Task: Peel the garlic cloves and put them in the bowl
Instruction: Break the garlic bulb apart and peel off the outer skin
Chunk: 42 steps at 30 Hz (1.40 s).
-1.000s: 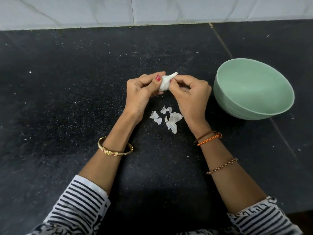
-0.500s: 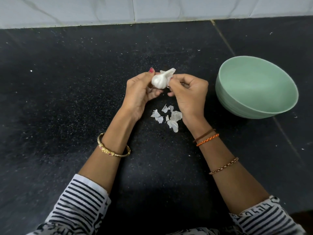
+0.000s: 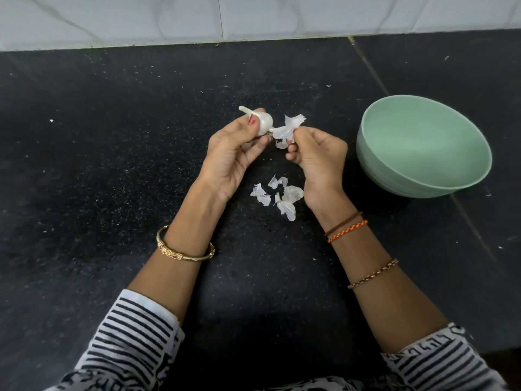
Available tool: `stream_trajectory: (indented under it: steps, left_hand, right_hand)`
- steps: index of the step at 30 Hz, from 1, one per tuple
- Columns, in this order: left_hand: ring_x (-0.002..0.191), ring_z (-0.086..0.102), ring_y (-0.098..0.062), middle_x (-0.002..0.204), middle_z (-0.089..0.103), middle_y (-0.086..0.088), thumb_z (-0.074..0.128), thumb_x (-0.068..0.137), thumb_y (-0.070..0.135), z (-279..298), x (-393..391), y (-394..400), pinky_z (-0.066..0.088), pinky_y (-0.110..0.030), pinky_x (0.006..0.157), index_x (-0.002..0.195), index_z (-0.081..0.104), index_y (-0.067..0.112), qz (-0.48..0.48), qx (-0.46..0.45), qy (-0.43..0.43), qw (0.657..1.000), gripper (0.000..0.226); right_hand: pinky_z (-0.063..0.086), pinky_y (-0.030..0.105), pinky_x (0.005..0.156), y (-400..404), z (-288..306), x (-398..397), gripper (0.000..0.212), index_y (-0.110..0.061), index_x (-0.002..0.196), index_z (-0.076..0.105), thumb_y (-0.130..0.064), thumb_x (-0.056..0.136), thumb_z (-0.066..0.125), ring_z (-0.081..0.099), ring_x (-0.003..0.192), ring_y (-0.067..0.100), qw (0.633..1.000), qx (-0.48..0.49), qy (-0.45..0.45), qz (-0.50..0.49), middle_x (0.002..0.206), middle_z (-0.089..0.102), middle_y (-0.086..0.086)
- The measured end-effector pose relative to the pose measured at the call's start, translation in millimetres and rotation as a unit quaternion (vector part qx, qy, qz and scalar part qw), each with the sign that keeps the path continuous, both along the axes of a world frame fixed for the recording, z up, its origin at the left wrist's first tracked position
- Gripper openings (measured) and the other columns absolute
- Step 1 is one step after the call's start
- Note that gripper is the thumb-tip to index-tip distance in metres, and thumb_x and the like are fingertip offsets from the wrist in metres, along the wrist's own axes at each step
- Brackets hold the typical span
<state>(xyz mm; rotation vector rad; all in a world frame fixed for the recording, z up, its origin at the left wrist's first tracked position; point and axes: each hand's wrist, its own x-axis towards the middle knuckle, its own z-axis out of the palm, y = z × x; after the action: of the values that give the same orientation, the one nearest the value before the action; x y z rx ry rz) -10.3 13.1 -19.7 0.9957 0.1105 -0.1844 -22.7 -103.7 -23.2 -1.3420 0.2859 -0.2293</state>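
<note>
A white garlic bulb [image 3: 263, 121] is held above the black counter, its stem pointing up and left. My left hand [image 3: 235, 153] grips it between thumb and fingers. My right hand [image 3: 318, 158] pinches a papery strip of garlic skin [image 3: 289, 128] that still hangs from the bulb's right side. The pale green bowl [image 3: 394, 176] stands to the right of my right hand, and nothing shows inside it.
Several torn bits of garlic skin [image 3: 277, 197] lie on the black speckled counter [image 3: 112, 165] just below my hands. A white tiled wall [image 3: 253, 18] runs along the back. A seam in the counter passes under the bowl.
My left hand has turned the bulb so its stem points left. My right hand has pulled a strip of skin away to the right, and the hands have drawn apart.
</note>
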Motion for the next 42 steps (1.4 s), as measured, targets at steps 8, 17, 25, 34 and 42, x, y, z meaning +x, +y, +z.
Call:
stream_trajectory:
  steps: [8, 17, 25, 34, 42]
  left_hand:
    - [0.061, 0.051, -0.006, 0.077, 0.065, -0.004, 0.032, 0.101, 0.028, -1.6, 4.5, 4.2, 0.049, -0.013, 0.056, 0.098, 0.061, 0.003, 0.027, -0.099, 0.007, 0.995, 0.037]
    - [0.057, 0.056, 0.001, 0.065, 0.064, 0.011, 0.045, 0.096, 0.022, -5.2, 0.2, 0.1, 0.051, -0.018, 0.067, 0.109, 0.060, 0.012, -0.009, 0.106, -0.075, 0.991, 0.022]
    - [0.071, 0.059, -0.007, 0.075, 0.069, 0.006, 0.061, 0.082, 0.028, -12.6, -2.2, -4.7, 0.049, -0.020, 0.066, 0.087, 0.067, 0.010, -0.046, 0.201, -0.132, 0.970, 0.020]
    - [0.067, 0.049, -0.023, 0.073, 0.059, -0.014, 0.040, 0.099, 0.026, -12.6, -9.9, -23.6, 0.043, -0.023, 0.058, 0.078, 0.066, 0.016, 0.001, 0.251, -0.145, 0.957, 0.035]
    - [0.057, 0.050, -0.001, 0.057, 0.061, 0.008, 0.040, 0.099, 0.014, 2.0, -13.2, -29.9, 0.039, -0.013, 0.055, 0.075, 0.063, 0.011, 0.042, 0.153, -0.070, 0.985, 0.034]
  right_hand:
    - [0.042, 0.017, 0.047, -5.3, 0.0, -0.6, 0.033, -0.010, 0.055, 0.052, 0.004, 0.084, 0.044, 0.047, 0.050, 0.005, 0.999, 0.009, -0.010, -0.038, 0.053, 0.050, -0.004]
    - [0.051, 0.025, 0.061, -4.2, -10.4, -4.6, 0.021, -0.017, 0.062, 0.061, -0.004, 0.069, 0.076, 0.062, 0.062, 0.013, 0.979, -0.195, -0.052, -0.008, 0.064, 0.066, 0.001]
    - [0.047, 0.014, 0.074, -6.4, -4.5, -2.1, 0.018, -0.008, 0.106, 0.066, -0.011, 0.092, 0.056, 0.060, 0.087, 0.002, 0.986, -0.116, -0.099, 0.070, 0.103, 0.065, 0.007]
    - [0.050, 0.016, 0.071, -2.8, -15.7, 3.9, 0.017, -0.011, 0.093, 0.068, 0.001, 0.081, 0.065, 0.063, 0.078, 0.000, 0.970, -0.152, -0.186, -0.032, 0.084, 0.064, -0.003]
    - [0.047, 0.020, 0.072, -6.7, -19.6, 6.4, 0.011, -0.006, 0.090, 0.068, -0.007, 0.081, 0.062, 0.054, 0.081, 0.001, 0.914, -0.226, -0.337, -0.014, 0.083, 0.058, -0.006]
